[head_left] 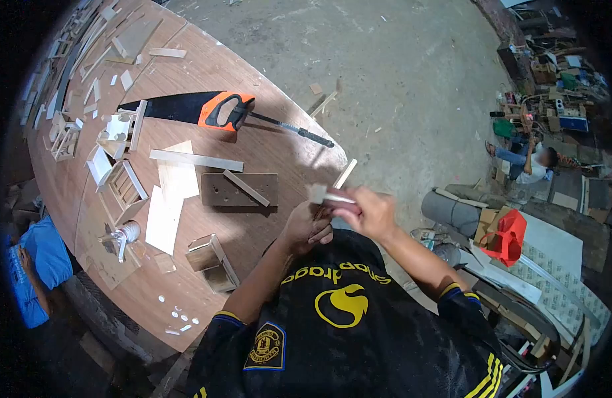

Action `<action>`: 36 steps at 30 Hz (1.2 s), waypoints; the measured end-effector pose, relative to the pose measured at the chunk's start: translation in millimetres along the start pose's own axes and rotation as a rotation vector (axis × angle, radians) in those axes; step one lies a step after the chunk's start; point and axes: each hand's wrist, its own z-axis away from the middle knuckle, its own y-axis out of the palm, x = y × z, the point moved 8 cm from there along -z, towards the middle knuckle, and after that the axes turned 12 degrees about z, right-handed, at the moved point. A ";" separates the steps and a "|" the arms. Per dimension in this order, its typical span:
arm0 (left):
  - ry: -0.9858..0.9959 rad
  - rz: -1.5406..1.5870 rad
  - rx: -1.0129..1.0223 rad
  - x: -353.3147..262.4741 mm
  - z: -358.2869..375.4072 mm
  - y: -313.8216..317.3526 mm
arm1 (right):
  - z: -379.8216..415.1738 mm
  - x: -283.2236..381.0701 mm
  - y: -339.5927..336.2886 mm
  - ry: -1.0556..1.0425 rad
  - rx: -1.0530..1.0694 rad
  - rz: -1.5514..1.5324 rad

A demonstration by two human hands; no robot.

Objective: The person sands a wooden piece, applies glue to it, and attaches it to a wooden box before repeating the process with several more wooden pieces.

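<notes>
My right hand (370,211) is closed around the handle of a hammer (323,194), whose pale metal head is slightly blurred. The head hangs right over my left hand (306,227), which is closed with its fingers curled at the table edge, in front of my shirt. A thin wooden strip (346,172) sticks out beyond the hammer, in line with my left fingers, which grip its near end; the hammer partly hides it. Left of my hands a dark block (213,192) lies on the table with a small wooden stick (247,188) across it.
On the wooden table (180,79) lie a handsaw (216,111), flat boards (165,215), small wooden assemblies (127,189), an open wooden box (213,262) and a bottle (129,232). A person (535,162) sits at the far right; another in blue (42,255) is at left. A red bag (510,237) stands right.
</notes>
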 end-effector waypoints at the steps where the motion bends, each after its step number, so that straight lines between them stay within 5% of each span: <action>1: -0.044 0.048 0.054 3.6 -1.8 2.1 | -1.3 -16.8 0.3 0.156 0.033 0.074; 2: -0.081 0.100 0.111 6.3 -2.9 5.8 | -1.6 -30.7 -1.6 0.304 0.069 0.150; 5: -0.054 -0.024 -0.017 -2.2 -3.9 1.5 | -6.1 -22.2 -4.2 0.231 -0.028 0.093; 6: -0.055 -0.007 -0.027 6.3 -3.4 3.1 | -0.2 -1.0 -5.4 -0.023 -0.045 0.115; 7: -0.060 -0.020 -0.062 10.4 -3.1 2.8 | 5.9 -4.7 -0.2 -0.025 -0.037 0.099; 9: -0.036 -0.040 -0.098 5.0 -6.6 -2.6 | 7.3 -53.5 13.6 0.379 0.074 0.167; 10: -0.024 -0.093 -0.115 4.7 -8.7 -11.3 | -0.6 -61.6 3.8 0.391 -0.046 0.180; 11: -0.011 -0.144 -0.132 3.7 -11.4 -17.4 | 0.7 -57.4 4.7 0.373 -0.040 0.167; 13: 0.006 -0.074 -0.112 5.2 -7.9 -14.1 | 3.0 -6.7 7.1 -0.006 0.037 0.116; 15: -0.053 -0.003 -0.046 8.1 -7.2 -13.0 | 4.0 -16.2 22.4 0.040 0.031 0.026; 17: -0.052 -0.038 -0.103 4.8 -7.8 -39.3 | 9.1 -87.0 56.0 0.484 0.344 0.299; 19: 0.105 -0.469 -0.297 -9.4 0.2 -88.3 | 13.0 -97.6 87.7 0.449 0.462 0.329; 21: 0.172 -0.499 -0.363 -16.7 10.4 -103.1 | 22.5 -86.5 119.5 0.506 0.452 0.180; 27: 0.442 -0.418 -0.432 -35.7 46.6 -117.5 | 11.7 -33.9 181.0 0.327 0.615 0.048; 30: 0.526 -0.444 -0.388 -34.8 55.2 -132.3 | -4.7 -10.2 172.7 0.098 0.325 0.139; 34: 0.592 -0.576 -0.375 -42.0 80.6 -109.4 | -18.9 38.5 144.1 -0.129 0.266 0.136; 36: 0.603 -0.629 -0.366 -42.5 84.1 -105.2 | -29.5 38.5 145.0 -0.074 0.280 0.203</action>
